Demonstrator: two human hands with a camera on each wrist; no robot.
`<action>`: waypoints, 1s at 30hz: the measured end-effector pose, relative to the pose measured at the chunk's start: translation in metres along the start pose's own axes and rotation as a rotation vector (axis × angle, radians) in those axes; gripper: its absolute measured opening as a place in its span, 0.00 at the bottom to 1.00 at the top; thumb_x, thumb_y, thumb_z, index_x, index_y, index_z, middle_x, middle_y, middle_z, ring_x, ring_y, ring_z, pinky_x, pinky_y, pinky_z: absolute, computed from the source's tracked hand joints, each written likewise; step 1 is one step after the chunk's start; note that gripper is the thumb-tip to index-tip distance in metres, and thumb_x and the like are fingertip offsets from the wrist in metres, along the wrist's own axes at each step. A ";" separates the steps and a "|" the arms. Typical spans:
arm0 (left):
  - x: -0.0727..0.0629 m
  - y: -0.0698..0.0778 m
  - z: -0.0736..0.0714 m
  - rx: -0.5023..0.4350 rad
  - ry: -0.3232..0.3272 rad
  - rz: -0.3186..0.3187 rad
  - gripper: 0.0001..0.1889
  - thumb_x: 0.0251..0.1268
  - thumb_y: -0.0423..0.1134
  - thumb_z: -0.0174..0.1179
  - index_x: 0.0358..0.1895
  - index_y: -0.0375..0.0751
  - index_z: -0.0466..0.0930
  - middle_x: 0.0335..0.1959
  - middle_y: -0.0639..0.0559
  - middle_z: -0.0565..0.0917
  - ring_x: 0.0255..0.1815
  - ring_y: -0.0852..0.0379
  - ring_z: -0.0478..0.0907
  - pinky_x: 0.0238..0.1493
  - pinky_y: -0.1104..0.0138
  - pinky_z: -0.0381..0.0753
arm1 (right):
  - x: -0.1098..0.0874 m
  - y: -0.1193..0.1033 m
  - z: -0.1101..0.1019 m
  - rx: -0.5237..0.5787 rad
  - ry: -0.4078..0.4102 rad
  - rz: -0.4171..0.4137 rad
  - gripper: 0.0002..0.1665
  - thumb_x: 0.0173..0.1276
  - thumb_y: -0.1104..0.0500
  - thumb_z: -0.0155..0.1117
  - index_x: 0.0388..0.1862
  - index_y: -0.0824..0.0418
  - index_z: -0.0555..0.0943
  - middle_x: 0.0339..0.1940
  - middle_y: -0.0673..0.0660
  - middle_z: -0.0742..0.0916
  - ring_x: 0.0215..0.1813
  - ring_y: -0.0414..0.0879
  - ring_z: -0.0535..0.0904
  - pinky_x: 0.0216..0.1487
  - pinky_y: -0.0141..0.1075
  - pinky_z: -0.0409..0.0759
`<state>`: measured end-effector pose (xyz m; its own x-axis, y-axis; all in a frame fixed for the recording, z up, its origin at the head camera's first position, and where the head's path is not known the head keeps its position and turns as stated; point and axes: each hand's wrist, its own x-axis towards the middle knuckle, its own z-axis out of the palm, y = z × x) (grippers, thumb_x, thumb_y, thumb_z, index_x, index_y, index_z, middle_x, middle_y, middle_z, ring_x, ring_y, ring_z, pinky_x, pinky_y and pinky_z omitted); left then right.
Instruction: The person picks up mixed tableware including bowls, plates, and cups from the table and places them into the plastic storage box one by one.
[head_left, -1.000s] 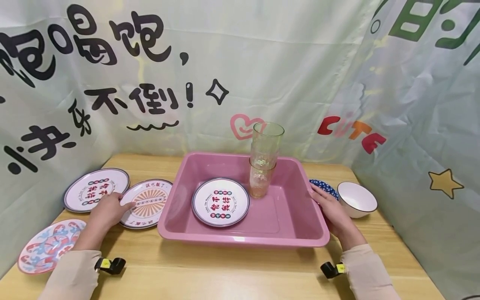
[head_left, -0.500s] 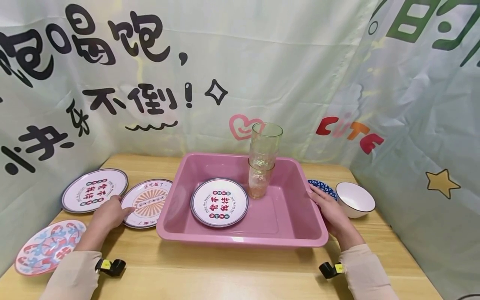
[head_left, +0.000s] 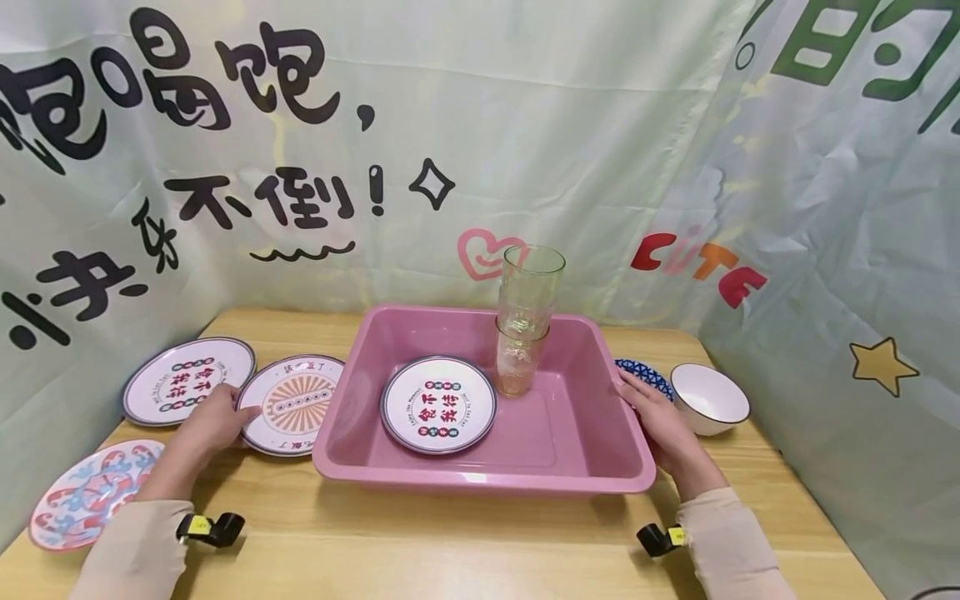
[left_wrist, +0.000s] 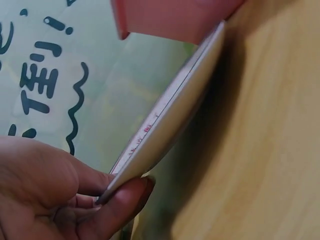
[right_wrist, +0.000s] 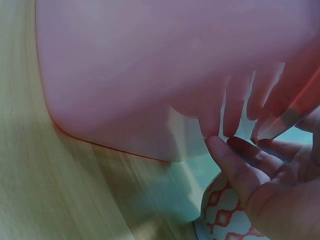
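Left grip (head_left: pixel 213 418) pinches the sunburst plate's (head_left: pixel 294 405) edge; room above.

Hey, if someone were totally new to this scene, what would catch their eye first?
Probably the pink basin in the middle of the table, with a red-lettered plate and two stacked glasses inside. Next, the left hand pinching a sunburst plate just left of the basin. Behind hangs a pale cloth with big black writing.

Bright in the head view, glinting on the pink tub (head_left: pixel 476 479), dimmer and softer in both wrist views.
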<state>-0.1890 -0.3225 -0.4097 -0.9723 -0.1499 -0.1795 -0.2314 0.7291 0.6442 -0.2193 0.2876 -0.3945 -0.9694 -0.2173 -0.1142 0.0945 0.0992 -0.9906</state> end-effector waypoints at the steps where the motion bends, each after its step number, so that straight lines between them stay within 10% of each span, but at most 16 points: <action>1: 0.000 0.000 0.000 -0.052 -0.006 0.000 0.25 0.73 0.33 0.50 0.59 0.12 0.53 0.40 0.27 0.72 0.33 0.46 0.77 0.35 0.57 0.83 | 0.000 0.000 0.000 -0.003 0.002 0.002 0.41 0.78 0.41 0.48 0.80 0.55 0.49 0.74 0.68 0.63 0.56 0.40 0.76 0.52 0.35 0.80; 13: -0.003 -0.001 -0.006 -0.341 -0.074 0.053 0.29 0.77 0.32 0.44 0.68 0.15 0.43 0.44 0.32 0.75 0.29 0.55 0.81 0.33 0.61 0.86 | -0.001 0.000 0.000 -0.013 0.019 0.012 0.41 0.78 0.41 0.48 0.80 0.56 0.49 0.74 0.68 0.63 0.54 0.39 0.77 0.51 0.35 0.80; 30: -0.008 0.001 -0.019 -0.287 0.012 0.131 0.28 0.79 0.39 0.43 0.69 0.18 0.52 0.32 0.47 0.79 0.24 0.59 0.79 0.29 0.63 0.84 | -0.001 0.001 0.000 -0.017 0.029 0.027 0.42 0.77 0.39 0.48 0.80 0.56 0.49 0.73 0.69 0.64 0.54 0.40 0.77 0.51 0.36 0.80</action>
<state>-0.1822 -0.3335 -0.3934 -0.9944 -0.0763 -0.0735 -0.1027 0.5243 0.8453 -0.2184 0.2877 -0.3955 -0.9728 -0.1861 -0.1381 0.1169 0.1207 -0.9858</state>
